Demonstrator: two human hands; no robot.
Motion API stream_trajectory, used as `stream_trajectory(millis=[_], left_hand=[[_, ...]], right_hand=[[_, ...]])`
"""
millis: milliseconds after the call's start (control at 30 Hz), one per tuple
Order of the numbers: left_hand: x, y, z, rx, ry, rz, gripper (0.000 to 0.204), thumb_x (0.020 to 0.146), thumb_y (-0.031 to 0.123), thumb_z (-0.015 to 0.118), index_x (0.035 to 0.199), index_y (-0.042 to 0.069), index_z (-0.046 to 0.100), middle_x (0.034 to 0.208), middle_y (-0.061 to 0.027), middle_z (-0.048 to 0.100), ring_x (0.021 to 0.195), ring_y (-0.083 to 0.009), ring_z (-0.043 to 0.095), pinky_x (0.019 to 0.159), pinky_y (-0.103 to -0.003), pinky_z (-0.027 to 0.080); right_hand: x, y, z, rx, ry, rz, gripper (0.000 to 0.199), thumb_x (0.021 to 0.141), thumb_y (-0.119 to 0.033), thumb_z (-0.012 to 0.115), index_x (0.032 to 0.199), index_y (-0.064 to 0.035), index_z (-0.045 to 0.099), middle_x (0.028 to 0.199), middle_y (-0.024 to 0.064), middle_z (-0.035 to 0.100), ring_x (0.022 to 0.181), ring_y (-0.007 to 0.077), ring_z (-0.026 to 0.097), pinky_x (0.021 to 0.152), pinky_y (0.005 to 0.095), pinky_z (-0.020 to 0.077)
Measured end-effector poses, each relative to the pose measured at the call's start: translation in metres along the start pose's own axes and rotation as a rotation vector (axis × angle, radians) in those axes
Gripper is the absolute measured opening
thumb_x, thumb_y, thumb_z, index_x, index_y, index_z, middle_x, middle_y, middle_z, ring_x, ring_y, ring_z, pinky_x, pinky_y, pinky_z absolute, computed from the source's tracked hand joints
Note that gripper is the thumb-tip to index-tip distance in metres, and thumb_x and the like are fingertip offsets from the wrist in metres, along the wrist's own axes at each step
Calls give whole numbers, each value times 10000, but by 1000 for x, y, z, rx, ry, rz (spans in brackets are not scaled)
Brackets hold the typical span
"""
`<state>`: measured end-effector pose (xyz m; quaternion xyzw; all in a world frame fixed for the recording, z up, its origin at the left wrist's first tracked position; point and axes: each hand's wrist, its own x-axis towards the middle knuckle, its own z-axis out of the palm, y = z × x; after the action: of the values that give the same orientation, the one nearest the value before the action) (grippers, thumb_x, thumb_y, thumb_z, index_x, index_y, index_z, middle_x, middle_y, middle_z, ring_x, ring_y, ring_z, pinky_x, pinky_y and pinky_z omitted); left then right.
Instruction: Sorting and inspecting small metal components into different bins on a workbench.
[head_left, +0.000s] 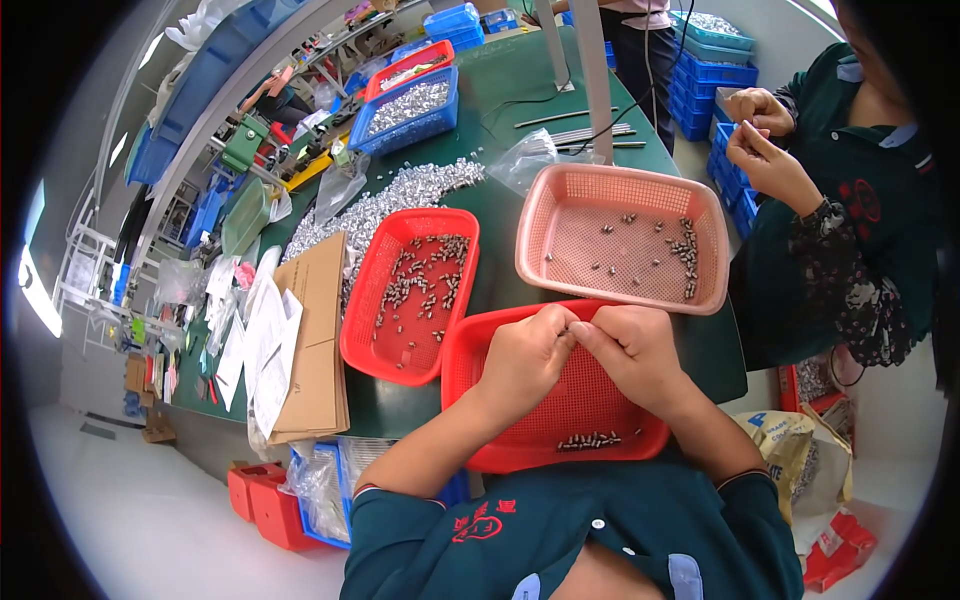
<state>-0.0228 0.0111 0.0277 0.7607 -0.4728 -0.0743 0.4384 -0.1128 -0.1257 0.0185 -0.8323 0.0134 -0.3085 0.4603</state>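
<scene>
Over the near red mesh basket point(520, 455), my left hand point(528, 362) and my right hand point(632, 358) meet, with thumbs and fingertips pinched together. A tiny dark speck shows between the fingertips, too small and covered to name. At the front of this basket lies a cluster of small metal cylindrical parts point(590, 441). Left of my hands, a second red basket point(358, 340) holds many similar small parts point(425, 280). Just beyond my hands stands a pale pink mesh basket point(625, 178), its parts point(689, 260) gathered mostly along the right side.
A large heap of silvery parts point(400, 200) spreads across the green table point(500, 75). Cardboard point(315, 350) and papers point(275, 360) lie at left. Farther back are a blue crate point(452, 110) of parts and metal rods point(590, 133). At right, a co-worker's hands point(770, 150) are pinched together.
</scene>
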Motion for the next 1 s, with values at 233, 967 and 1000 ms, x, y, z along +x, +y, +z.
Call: stream_trajectory(millis=[233, 967, 1000], left_hand=[[-2, 3, -4, 134, -77, 121, 78, 827, 6, 552, 903, -9, 539, 755, -171, 595, 698, -308, 622, 591, -343, 481], [58, -29, -18, -389, -112, -367, 401, 948, 385, 460, 1030, 1, 545, 654, -2, 515, 512, -51, 405, 486, -194, 336], [65, -33, -16, -533, -82, -453, 438, 942, 417, 458, 1094, 9, 511, 659, -5, 516, 503, -58, 395, 487, -188, 338]], right_hand=[[4, -9, -5, -163, -34, -199, 246, 814, -109, 638, 612, -11, 537, 542, 128, 480, 461, 236, 468, 451, 326, 352], [-3, 23, -12, 584, 47, 533, 336, 912, -207, 546, 617, -50, 513, 586, -33, 457, 567, 39, 388, 535, 210, 308], [-4, 21, -12, 583, 47, 528, 336, 912, -207, 546, 617, -50, 513, 586, -33, 457, 567, 39, 388, 535, 210, 308]])
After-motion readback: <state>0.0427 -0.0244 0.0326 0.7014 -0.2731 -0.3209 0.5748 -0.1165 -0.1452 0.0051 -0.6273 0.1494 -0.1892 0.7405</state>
